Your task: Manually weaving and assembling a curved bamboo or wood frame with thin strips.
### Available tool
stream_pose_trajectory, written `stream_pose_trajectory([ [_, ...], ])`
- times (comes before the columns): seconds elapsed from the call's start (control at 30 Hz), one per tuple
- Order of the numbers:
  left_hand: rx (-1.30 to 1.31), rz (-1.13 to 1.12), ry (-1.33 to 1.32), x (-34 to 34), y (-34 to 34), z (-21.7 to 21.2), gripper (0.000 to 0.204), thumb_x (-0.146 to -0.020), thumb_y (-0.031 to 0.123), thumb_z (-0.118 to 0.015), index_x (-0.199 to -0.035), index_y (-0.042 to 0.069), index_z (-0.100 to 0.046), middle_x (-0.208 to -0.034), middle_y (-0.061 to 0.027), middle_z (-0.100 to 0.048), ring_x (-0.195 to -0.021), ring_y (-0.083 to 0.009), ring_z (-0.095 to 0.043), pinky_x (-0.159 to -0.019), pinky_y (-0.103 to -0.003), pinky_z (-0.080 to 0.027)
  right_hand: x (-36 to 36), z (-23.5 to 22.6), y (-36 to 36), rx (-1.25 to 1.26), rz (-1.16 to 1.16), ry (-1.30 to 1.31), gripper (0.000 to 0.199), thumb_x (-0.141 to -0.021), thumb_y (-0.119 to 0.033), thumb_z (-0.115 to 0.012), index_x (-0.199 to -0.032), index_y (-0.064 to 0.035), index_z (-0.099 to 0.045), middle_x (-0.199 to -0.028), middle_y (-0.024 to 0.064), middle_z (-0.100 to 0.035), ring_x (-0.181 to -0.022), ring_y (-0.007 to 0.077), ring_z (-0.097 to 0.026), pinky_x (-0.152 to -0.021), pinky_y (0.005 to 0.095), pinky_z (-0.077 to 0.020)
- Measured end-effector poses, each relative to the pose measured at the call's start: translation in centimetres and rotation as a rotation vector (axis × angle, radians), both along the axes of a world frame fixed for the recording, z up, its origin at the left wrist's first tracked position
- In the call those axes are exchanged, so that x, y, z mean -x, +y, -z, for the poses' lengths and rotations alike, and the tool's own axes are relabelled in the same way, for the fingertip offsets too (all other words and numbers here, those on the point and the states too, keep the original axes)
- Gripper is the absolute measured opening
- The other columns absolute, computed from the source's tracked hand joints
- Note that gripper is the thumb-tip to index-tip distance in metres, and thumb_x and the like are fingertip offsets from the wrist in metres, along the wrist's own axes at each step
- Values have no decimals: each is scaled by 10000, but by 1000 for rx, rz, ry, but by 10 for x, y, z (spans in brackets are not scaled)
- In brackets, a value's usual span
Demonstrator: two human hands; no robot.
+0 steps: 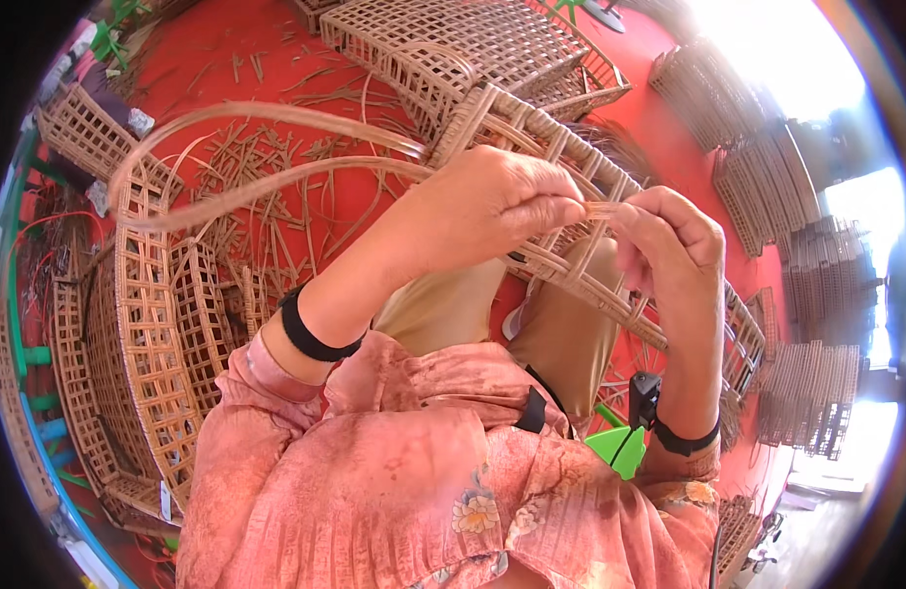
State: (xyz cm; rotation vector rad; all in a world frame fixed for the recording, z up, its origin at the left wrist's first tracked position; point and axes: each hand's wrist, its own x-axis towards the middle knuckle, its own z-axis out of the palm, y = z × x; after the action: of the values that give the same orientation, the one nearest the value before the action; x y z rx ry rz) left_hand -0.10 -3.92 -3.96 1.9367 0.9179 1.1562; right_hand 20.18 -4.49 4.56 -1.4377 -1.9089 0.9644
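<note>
My left hand [507, 204] and my right hand [672, 234] are raised close together in front of me, each in a pinch. A thin, pale brown cane strip [598, 209] spans the short gap between their fingertips, held at both ends. Beneath the hands, an open-lattice wicker basket [610, 296] rests across my knees, its rim bound with wrapped cane. From behind my left wrist a long looped bundle of cane strips [262, 110] sweeps out to the left and curves back. Whether it joins the pinched strip is hidden by my left hand.
Large woven baskets [144, 324] stand at the left, and another wicker basket [463, 44] lies ahead. Cut cane scraps [266, 162] litter the red floor [203, 64]. Stacked woven panels [767, 187] line the right. A bright green piece [618, 452] sits near my right forearm.
</note>
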Motion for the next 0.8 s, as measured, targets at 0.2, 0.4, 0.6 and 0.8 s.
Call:
stream_pose_trajectory([
  [0.2, 254, -292, -10, 1, -17, -25, 111, -906, 103, -628, -964, 38, -698, -736, -48, -663, -656, -127, -589, -629, -299, -474, -18, 34, 6, 22, -82, 70, 201, -975, -162, -550, -1054, -1, -640, -764, 38, -646, -608, 84, -590, -573, 258, -469],
  [0.4, -123, -356, 369, -5, -6, -14, 149, -850, 165, -659, -922, 36, -682, -750, -155, -647, -687, -320, -635, -656, -402, -497, -4, 35, 12, -110, -285, -274, 192, -889, -87, -502, -1011, 16, -608, -714, 171, -629, -616, 236, -662, -606, 384, -507],
  [0.6, -111, -261, 322, -10, 0, -6, 123, -855, 135, -654, -906, 24, -673, -842, -158, -663, -798, -327, -648, -715, -396, -506, -7, 45, 14, -27, -255, -90, 158, -861, -45, -544, -978, 10, -634, -714, 153, -653, -668, 228, -679, -625, 364, -507],
  [0.8, -292, -211, 311, -16, 1, -6, 120, -872, 56, -649, -983, 32, -686, -913, -122, -666, -804, -317, -647, -732, -383, -519, -12, 48, 4, -421, -119, -28, 98, -844, 12, -584, -913, -8, -650, -799, 134, -682, -708, 211, -672, -658, 338, -513],
])
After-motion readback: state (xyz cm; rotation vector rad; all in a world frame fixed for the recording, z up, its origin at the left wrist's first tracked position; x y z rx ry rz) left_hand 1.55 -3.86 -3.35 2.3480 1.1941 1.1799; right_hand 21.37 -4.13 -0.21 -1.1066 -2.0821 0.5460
